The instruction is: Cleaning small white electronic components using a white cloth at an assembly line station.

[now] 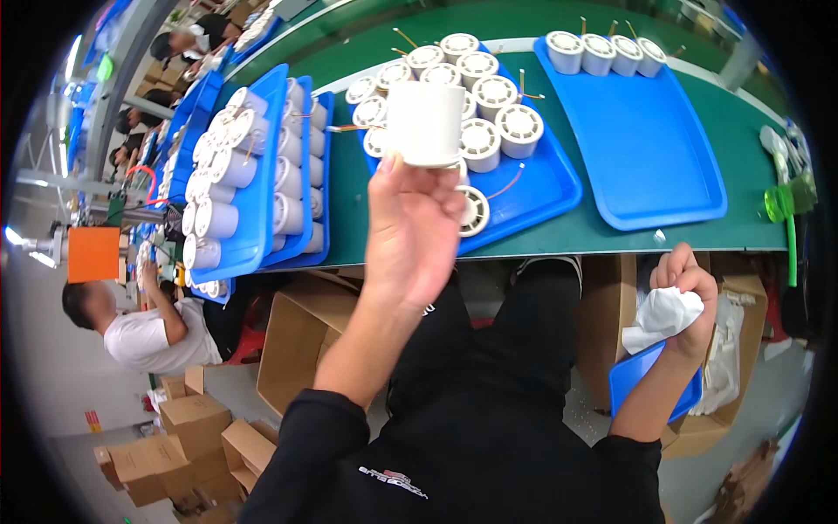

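My left hand [415, 231] is closed around the lower end of a white plastic cylinder [425, 122], raised above the table's front part. A thin wire with a small plug sticks out to the left beside this cylinder. Under and behind it lies a blue tray [559, 188] with several similar white cylinders [520, 125], their slotted round ends facing up and short wires showing. My right hand [696, 301], held past the table's front edge at the right, grips a crumpled white cloth [663, 314].
Another blue tray [655, 157] at the right has several cylinders [598, 52] along its far end. On the left, stacked blue trays [266, 210] hold many more, lying sideways. Cardboard boxes [301, 336] stand below the green table [349, 210]. A person [161, 332] sits at far left.
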The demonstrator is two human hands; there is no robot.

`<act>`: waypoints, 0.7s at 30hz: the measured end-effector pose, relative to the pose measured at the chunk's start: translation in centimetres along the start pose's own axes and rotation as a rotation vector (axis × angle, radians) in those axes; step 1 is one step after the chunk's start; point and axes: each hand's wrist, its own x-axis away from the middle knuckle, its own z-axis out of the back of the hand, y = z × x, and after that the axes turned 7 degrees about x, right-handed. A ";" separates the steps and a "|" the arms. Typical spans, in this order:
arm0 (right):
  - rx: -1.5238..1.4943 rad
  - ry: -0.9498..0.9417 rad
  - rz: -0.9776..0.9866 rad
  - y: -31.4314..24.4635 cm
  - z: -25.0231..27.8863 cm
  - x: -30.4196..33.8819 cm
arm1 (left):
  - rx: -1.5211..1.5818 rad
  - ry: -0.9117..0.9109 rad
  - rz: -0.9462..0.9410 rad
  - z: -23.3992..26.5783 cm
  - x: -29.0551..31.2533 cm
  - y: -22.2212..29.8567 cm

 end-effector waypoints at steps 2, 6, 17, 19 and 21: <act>-0.009 0.007 -0.011 0.6 -0.4 -0.3 | 0.206 0.066 0.154 -0.4 -0.1 -0.8; -0.071 0.021 -0.069 1.6 -1.2 -0.7 | 0.456 0.036 0.308 -1.0 0.2 -1.9; -0.111 0.069 -0.126 2.7 0.7 0.1 | 0.589 -0.002 0.457 -1.7 -1.0 -4.2; -0.115 0.091 -0.115 2.8 0.8 0.4 | 0.433 0.010 0.440 -2.4 -1.9 -4.3; -0.147 0.109 -0.113 2.5 0.8 0.5 | -0.024 -0.013 0.267 -3.7 -3.5 -4.5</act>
